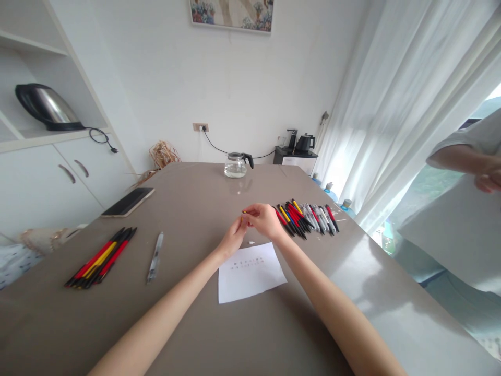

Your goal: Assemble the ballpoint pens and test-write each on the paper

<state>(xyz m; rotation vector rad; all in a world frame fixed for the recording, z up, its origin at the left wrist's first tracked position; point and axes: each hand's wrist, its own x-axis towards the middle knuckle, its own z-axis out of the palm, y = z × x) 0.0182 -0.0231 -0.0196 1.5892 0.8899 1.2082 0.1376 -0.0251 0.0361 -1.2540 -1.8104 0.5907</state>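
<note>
Both my hands meet above the grey table (188, 324), just beyond a white sheet of paper (250, 271) with small marks on it. My right hand (265, 219) pinches a small yellow and black pen (246, 212) by one end. My left hand (235, 235) has its fingers closed against the same pen from below. A row of several red, yellow, black and white pens (307, 216) lies just right of my right hand.
A bundle of red, yellow and black pens (100, 257) and a single clear pen (155, 257) lie at the left. A black tablet (128, 202) and a glass coffee pot (237, 164) stand farther back. Another person (465, 209) stands at the right edge.
</note>
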